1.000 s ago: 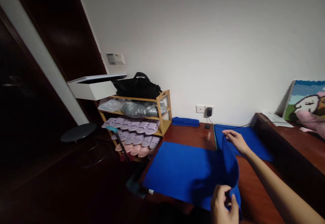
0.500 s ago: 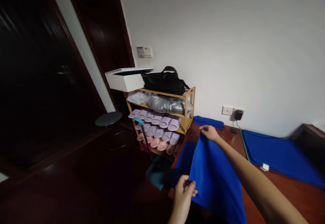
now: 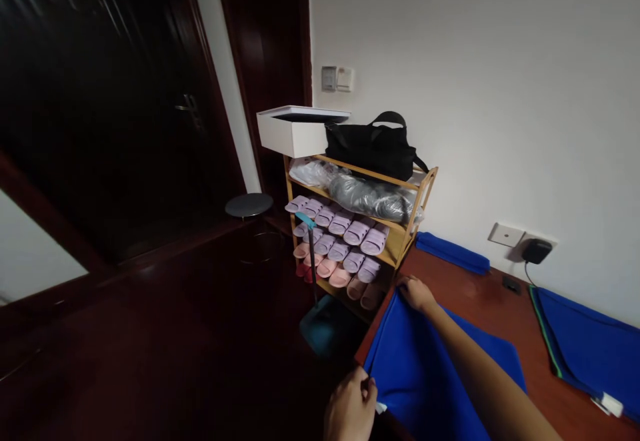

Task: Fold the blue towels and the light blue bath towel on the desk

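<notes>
A bright blue cloth (image 3: 415, 368) lies over the near left corner of the reddish-brown table (image 3: 450, 274), held along its left edge by both hands. My left hand (image 3: 351, 404) pinches its lower left corner, where a small white tag pokes out beside the fingers. Farther off, my right hand (image 3: 416, 292) grips the cloth's far left corner close to the table's edge, its fingertips partly hidden. Part of the cloth lies behind my right forearm.
A rolled blue cloth (image 3: 453, 252) lies by the wall, and a folded blue cloth (image 3: 590, 348) at right. A black adapter (image 3: 537, 250) is plugged in above. Beyond stands a shoe rack (image 3: 400, 244) with slippers, a black bag (image 3: 373, 148) and a white box (image 3: 290, 136); a dustpan (image 3: 327, 326) and stool (image 3: 249, 204) are nearby.
Both hands have lowered the cloth's raised edge toward the table, and it now lies flatter along the table's left side. The view has swung left.
</notes>
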A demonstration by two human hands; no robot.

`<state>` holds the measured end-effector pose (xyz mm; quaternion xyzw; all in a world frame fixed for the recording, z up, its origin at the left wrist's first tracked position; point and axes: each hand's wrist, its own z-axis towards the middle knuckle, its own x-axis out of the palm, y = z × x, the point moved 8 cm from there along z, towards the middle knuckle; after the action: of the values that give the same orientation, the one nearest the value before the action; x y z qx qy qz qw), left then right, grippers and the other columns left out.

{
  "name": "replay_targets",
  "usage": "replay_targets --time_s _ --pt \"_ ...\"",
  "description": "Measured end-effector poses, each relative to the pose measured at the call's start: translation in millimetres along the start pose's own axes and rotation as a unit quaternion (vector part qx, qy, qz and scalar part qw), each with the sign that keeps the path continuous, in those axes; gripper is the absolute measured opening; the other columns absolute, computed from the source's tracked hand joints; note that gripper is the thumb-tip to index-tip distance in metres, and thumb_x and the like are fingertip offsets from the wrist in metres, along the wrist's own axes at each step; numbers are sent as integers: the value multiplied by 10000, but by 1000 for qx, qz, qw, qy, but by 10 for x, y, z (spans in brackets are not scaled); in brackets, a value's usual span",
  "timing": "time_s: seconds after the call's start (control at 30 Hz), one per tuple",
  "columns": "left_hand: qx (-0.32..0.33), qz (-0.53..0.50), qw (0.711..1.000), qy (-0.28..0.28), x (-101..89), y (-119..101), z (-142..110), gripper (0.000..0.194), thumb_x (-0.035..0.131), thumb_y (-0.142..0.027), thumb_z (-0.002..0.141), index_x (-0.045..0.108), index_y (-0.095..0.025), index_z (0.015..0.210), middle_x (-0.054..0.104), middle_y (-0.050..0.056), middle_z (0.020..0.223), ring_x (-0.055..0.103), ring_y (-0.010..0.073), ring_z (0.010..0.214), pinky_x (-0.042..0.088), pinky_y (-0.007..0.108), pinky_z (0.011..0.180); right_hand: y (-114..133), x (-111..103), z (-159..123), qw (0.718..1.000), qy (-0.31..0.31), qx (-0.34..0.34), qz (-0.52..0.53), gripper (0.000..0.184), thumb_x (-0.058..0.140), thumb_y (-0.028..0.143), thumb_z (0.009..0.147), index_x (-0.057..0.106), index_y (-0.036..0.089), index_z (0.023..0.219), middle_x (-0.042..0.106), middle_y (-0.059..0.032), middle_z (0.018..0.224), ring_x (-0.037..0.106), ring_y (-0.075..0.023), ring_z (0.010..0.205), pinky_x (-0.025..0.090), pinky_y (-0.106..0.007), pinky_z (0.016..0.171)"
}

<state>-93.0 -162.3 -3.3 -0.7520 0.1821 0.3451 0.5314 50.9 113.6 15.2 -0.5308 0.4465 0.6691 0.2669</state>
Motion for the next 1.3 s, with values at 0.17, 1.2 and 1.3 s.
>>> replay_targets --time_s 0.17,1.2,1.3 --pt "5 -1 1000 -27 -46 26 -5 135 527 -225 965 649 -249 910 750 21 982 738 173 880 471 226 744 -61 69 -13 1000 -20 0 22 320 524 161 915 704 256 1162 692 -71 1187 632 -197 1132 457 -305 997" --pt "425 -239 868 -98 -2359 -2795 -1016 402 692 -562 819 745 -196 976 785 88 1006 736 265 934 587 387 872 -283 -3766 -3729 870 -378 -49 312 505 702 674 784 784 244 1036 787 -90 1082 723 -293 1028 560 -472 993" --pt "423 -217 877 -67 -2343 -2940 -1052 442 734 -571 776 769 -180 982 798 97 1026 736 276 951 584 369 872 -316 -3791 -3935 865 -377 -34 331 518 736 676 749 791 237 1018 793 -88 1065 725 -302 1042 561 -479 998"
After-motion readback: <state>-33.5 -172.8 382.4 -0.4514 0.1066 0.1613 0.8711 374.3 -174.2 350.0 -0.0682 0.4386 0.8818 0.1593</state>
